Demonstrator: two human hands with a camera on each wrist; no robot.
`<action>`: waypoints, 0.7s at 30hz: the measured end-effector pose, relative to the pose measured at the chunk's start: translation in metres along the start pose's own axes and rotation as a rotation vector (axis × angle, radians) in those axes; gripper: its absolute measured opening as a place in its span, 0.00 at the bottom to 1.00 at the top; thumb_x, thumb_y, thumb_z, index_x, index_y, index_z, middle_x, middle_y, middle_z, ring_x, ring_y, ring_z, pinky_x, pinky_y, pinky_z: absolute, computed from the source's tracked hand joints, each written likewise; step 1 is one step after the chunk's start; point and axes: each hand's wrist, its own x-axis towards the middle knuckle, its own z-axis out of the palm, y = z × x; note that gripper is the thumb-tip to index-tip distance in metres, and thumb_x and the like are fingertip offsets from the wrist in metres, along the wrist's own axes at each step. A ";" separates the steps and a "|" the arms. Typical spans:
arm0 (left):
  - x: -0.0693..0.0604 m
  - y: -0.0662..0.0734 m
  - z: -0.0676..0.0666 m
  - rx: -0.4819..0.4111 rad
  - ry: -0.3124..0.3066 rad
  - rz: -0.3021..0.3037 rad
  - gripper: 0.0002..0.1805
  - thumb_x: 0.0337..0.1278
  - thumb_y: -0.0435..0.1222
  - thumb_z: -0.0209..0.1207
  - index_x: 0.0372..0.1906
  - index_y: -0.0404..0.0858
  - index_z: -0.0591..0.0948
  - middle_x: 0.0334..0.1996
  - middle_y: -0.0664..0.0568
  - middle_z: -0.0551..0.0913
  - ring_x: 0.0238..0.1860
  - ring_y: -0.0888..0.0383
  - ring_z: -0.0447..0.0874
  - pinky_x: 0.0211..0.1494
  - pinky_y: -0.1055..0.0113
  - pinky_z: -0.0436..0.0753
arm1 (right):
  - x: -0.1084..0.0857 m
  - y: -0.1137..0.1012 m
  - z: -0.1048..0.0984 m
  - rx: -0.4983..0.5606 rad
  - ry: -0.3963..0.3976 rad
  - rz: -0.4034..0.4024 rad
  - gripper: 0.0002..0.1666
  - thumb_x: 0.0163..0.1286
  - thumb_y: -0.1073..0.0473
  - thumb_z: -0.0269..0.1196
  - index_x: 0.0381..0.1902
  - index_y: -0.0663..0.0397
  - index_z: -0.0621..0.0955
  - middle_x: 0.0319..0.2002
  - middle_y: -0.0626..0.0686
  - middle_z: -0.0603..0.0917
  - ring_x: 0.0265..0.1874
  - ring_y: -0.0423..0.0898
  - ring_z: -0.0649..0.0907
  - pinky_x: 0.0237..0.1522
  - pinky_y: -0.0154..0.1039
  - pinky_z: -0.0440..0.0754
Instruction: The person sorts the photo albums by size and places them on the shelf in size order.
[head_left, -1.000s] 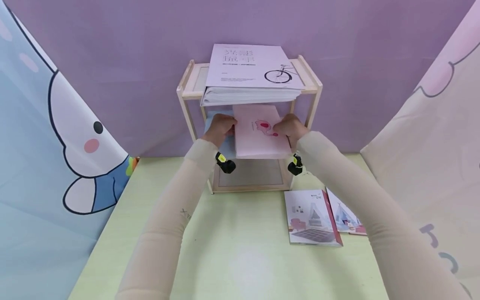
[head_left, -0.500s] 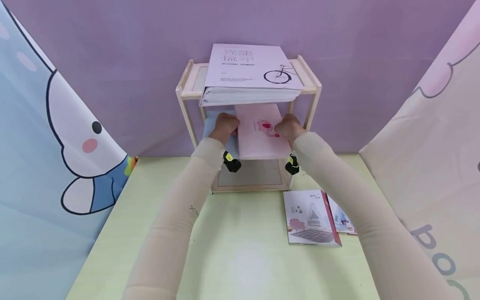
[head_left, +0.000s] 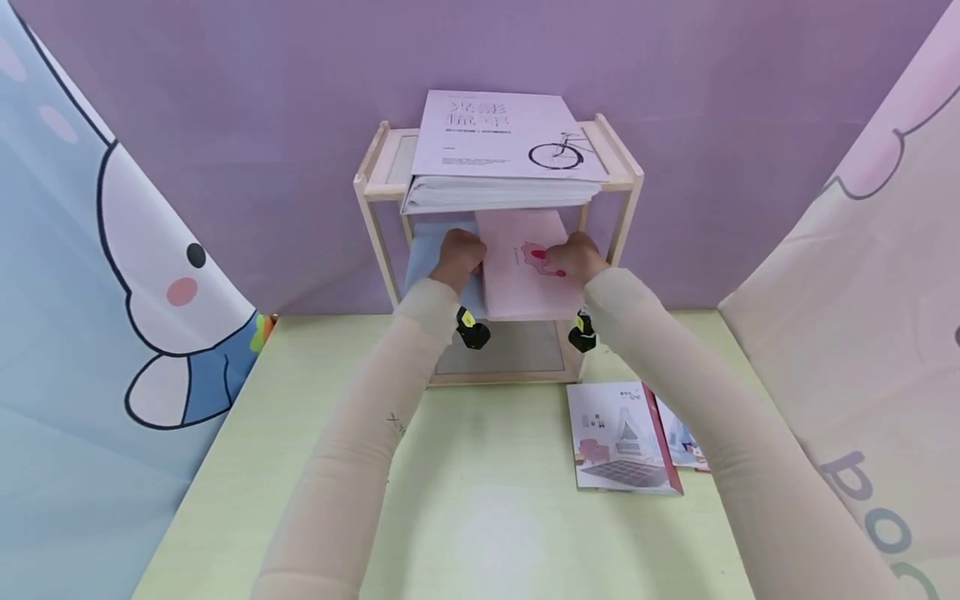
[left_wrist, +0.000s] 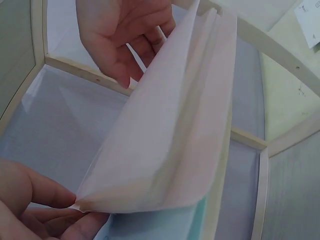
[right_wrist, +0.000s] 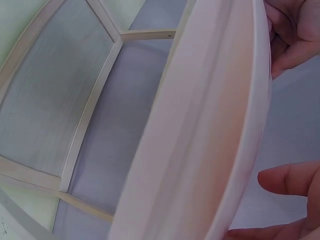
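A pink book point(head_left: 525, 267) with an elephant on its cover lies at the rack's middle level, its near edge jutting out and its pages fanned. At its left edge my left hand point(head_left: 461, 254) pinches a corner between thumb and fingers, plain in the left wrist view. My right hand point(head_left: 576, 257) is over the right side of the cover. In the right wrist view its thumb point(right_wrist: 287, 179) stands off the cover, fingers loosely bent, lower fingertips cut off by the frame. A light blue book point(head_left: 427, 250) lies to the left, partly beneath the pink one.
The wooden rack point(head_left: 630, 200) carries a thick white book point(head_left: 498, 150) with a bicycle on top. Two more books, one with a tent picture point(head_left: 622, 437) and one partly hidden by my right arm point(head_left: 682, 442), lie on the pale table point(head_left: 480, 517). Printed curtains point(head_left: 187, 250) flank both sides.
My left hand and the left edge of the pink book have shifted a little to the right. My right hand has stayed nearly in place, slightly further over the elephant.
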 end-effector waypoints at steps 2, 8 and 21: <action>-0.002 0.000 0.002 -0.007 0.012 0.008 0.07 0.54 0.25 0.50 0.26 0.38 0.69 0.21 0.50 0.72 0.20 0.59 0.69 0.24 0.69 0.68 | 0.001 0.001 0.000 -0.006 0.006 0.015 0.23 0.64 0.60 0.55 0.57 0.58 0.68 0.48 0.59 0.77 0.41 0.54 0.81 0.44 0.46 0.82; -0.009 -0.002 0.005 -0.012 0.040 0.069 0.08 0.53 0.26 0.52 0.40 0.33 0.77 0.27 0.48 0.76 0.26 0.57 0.73 0.29 0.68 0.71 | 0.003 0.003 -0.002 -0.047 0.023 0.024 0.25 0.64 0.58 0.53 0.59 0.61 0.69 0.48 0.59 0.77 0.41 0.53 0.79 0.47 0.45 0.81; -0.012 -0.002 0.013 0.028 0.039 0.117 0.19 0.56 0.29 0.52 0.54 0.32 0.76 0.47 0.43 0.79 0.42 0.53 0.76 0.48 0.62 0.78 | 0.005 0.007 0.003 -0.084 0.088 -0.009 0.21 0.63 0.55 0.56 0.50 0.63 0.72 0.37 0.56 0.75 0.35 0.49 0.76 0.37 0.38 0.75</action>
